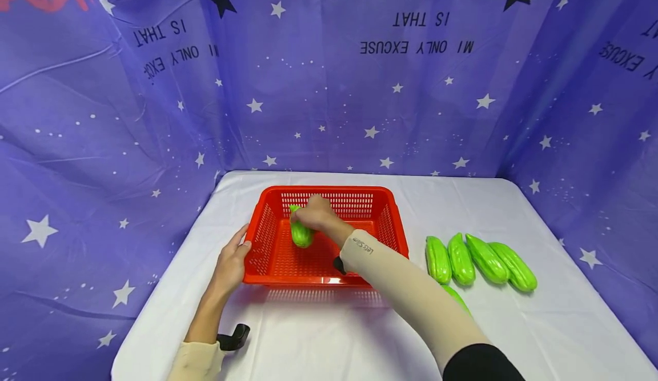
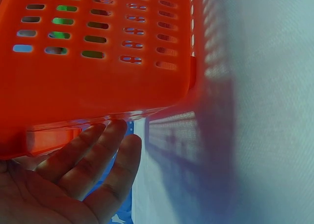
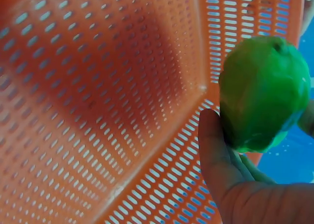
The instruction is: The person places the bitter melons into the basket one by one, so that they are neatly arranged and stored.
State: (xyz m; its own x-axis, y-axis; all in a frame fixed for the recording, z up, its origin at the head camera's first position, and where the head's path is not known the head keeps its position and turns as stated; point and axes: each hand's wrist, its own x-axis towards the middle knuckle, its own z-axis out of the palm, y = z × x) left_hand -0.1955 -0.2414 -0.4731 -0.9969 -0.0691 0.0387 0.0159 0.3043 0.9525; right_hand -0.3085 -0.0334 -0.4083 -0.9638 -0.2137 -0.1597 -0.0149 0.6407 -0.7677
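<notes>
Green and glossy, one ridged vegetable [image 1: 301, 235] is held near its upper end by the right hand's [image 1: 315, 212] grip, within the walls of a single red basket [image 1: 329, 189]; the left hand [image 1: 230, 261] rests, fingers extended, against the left rim. Progress is judged early: this piece is inside but unreleased, with no other seen there. Outstanding on the white bench [image 1: 319, 341], right of the basket, are five like pieces, four side by side [image 1: 461, 261] and one partly hidden [image 1: 455, 296] by the right sleeve [image 1: 406, 287], making six counted.
</notes>
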